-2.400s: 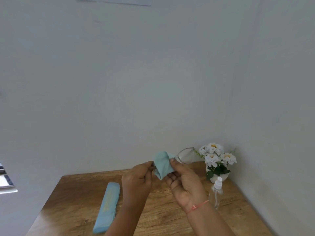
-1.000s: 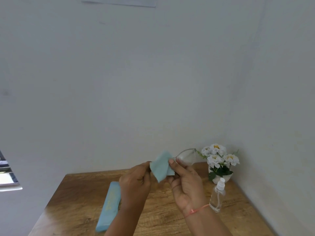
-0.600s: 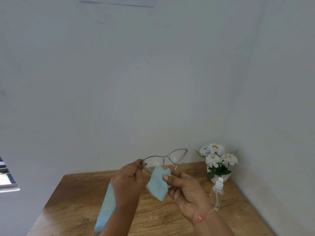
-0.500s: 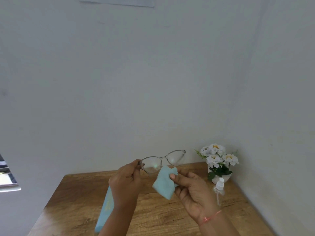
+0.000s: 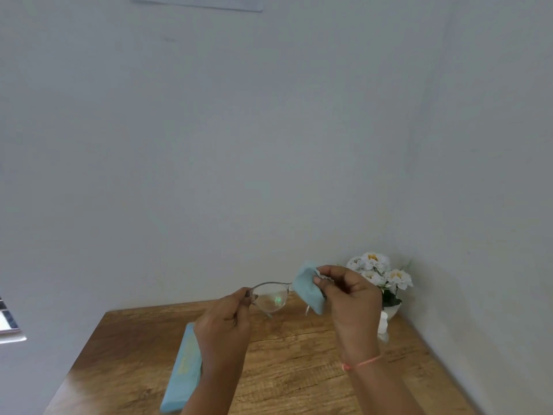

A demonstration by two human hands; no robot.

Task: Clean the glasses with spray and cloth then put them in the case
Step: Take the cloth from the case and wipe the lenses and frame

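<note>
Quick update: half a sec ago the cloth (image 5: 308, 292) was hanging below the glasses (image 5: 270, 299), off the glass, w/ both lenses bare. Now the right hand (image 5: 353, 298) has brought it up and folded it over the lens on the person's right side, fingers (image 5: 321, 281) curled and pinching the cloth w/ that lens inside. A couple secs back the same cloth was on the other lens, so imo lens one is wiped and lens two is just starting. Roughly the back half of the cleaning, casing not begun.

Left hand (image 5: 224, 322) is pinching the frame at its left end, by the hinge afaict, fingers closed tight on it. Glasses are up in the air between both hands, above the counter (image 5: 299, 369), not touching it. The bare lens shows a small green glint.

The light blue glasses case (image 5: 182, 375) lies flat on the counter, partly behind the left forearm. Can't tell if it's shut. The spray bottle (image 5: 383, 323) stands behind the right hand, mostly hidden, only the white top showing.

Room: wood-grain counter pushed into a corner of plain pale walls, pot of white flowers (image 5: 378, 274) in that corner, a bit of window (image 5: 9, 322) at far left.
</note>
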